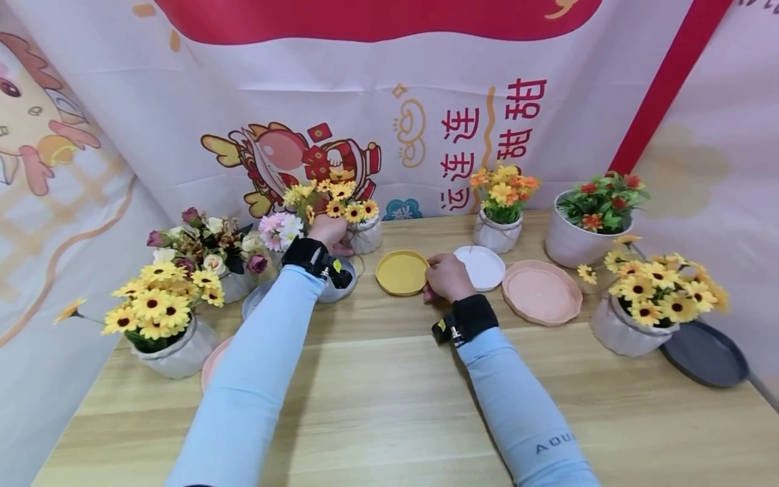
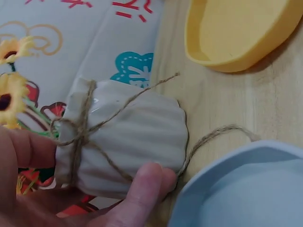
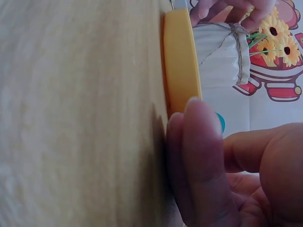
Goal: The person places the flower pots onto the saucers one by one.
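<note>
At the back of the table my left hand (image 1: pixel 328 233) grips a ribbed white flowerpot (image 2: pixel 125 127) tied with twine and filled with yellow daisies (image 1: pixel 353 211). Its thumb lies along the pot's side in the left wrist view, the other fingers partly hidden behind. A grey-blue saucer (image 2: pixel 246 194) lies just in front of that pot. My right hand (image 1: pixel 447 279) pinches the right rim of a round yellow saucer (image 1: pixel 402 272), which sits flat on the wood. In the right wrist view, the fingertips (image 3: pixel 194 111) meet the saucer's near end.
Right of the yellow saucer are a white saucer (image 1: pixel 481 268), a pink saucer (image 1: pixel 541 292) and a dark grey saucer (image 1: pixel 706 352). An orange-flowered pot (image 1: pixel 498 232), a red-flowered pot (image 1: pixel 581 237) and a daisy pot (image 1: pixel 629 331) stand there too. More flowerpots (image 1: pixel 176 352) line the left side.
</note>
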Action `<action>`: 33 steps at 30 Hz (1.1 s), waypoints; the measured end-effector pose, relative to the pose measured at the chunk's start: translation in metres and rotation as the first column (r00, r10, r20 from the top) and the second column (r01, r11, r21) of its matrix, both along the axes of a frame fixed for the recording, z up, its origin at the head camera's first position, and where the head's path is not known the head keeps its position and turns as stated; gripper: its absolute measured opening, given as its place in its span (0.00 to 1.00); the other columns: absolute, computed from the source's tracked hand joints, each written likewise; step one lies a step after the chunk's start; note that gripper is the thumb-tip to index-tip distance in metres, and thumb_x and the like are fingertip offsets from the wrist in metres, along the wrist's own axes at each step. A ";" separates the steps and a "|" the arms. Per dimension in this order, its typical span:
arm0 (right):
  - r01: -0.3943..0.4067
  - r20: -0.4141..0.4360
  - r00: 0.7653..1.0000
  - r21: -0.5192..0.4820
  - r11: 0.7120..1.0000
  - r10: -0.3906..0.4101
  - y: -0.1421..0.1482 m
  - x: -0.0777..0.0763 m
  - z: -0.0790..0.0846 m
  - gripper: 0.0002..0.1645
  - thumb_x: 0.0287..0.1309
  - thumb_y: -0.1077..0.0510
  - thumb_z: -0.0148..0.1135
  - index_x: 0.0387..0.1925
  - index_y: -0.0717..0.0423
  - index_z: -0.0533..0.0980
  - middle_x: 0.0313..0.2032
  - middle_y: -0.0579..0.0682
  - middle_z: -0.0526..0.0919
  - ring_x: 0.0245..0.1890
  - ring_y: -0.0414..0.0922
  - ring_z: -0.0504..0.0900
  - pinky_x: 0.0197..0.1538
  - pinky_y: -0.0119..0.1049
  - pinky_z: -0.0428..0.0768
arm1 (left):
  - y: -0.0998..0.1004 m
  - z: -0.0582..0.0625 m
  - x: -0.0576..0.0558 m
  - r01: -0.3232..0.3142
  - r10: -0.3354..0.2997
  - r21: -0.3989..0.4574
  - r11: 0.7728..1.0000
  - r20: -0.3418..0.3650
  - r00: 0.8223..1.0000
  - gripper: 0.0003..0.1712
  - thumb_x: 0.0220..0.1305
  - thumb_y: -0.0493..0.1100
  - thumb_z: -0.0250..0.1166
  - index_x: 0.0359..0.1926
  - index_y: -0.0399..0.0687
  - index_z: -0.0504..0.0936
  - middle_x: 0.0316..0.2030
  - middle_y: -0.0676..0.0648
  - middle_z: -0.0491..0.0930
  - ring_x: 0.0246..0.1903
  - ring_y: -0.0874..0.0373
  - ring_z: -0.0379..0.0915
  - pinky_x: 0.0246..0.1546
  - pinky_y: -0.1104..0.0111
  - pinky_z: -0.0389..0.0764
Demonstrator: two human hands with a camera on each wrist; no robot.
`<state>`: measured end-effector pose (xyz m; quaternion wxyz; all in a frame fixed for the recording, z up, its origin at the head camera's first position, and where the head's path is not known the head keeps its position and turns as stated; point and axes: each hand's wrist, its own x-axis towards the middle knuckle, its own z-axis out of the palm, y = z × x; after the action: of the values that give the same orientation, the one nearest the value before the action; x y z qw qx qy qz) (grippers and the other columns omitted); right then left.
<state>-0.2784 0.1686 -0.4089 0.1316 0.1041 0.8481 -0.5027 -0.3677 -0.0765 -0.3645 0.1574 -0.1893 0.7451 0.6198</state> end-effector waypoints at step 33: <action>0.039 0.017 0.999 -0.041 0.998 -0.039 0.000 -0.005 -0.004 0.21 0.71 0.61 0.48 0.62 0.59 0.72 0.27 0.57 0.83 0.19 0.45 0.84 0.25 0.36 0.86 | 0.027 0.049 0.031 0.245 -0.236 0.048 0.968 -0.146 0.961 0.29 0.70 0.31 0.58 0.71 0.43 0.66 0.66 0.37 0.67 0.47 0.35 0.79 0.40 0.56 0.88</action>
<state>-0.2832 0.1689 -0.4132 0.1310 0.1220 0.8340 -0.5219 -0.3367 -0.0497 -0.3160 0.1855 -0.0482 0.7509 0.6320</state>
